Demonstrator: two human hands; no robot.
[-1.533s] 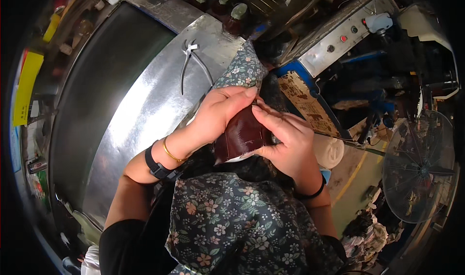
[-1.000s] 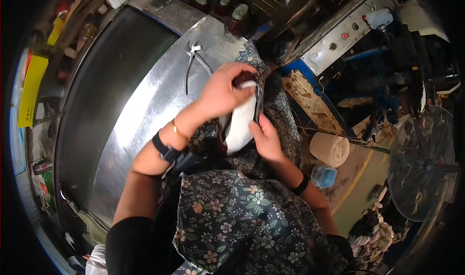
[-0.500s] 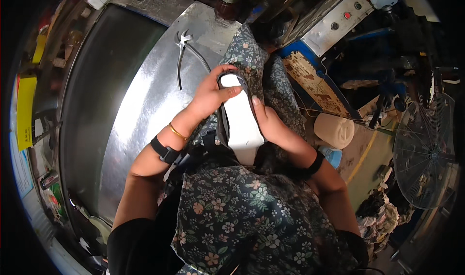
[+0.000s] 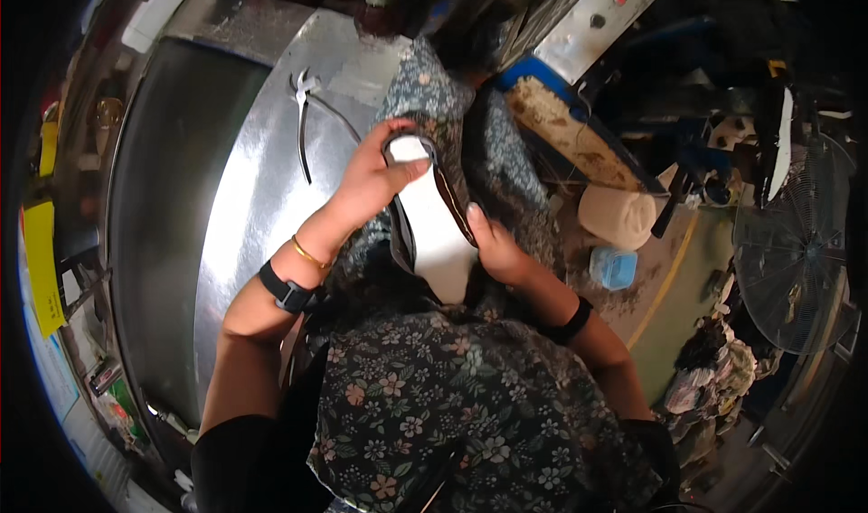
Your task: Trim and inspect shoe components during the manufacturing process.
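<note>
Steel worktable (image 4: 226,206), standing fan (image 4: 796,242) (right), cluttered floor

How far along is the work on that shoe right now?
Done: I cannot tell. In hand: the left hand grips the shoe at its far end and the right hand steadies its side, white sole up, over the floral-clothed lap. Left: the pliers lie untouched on the metal table.
</note>
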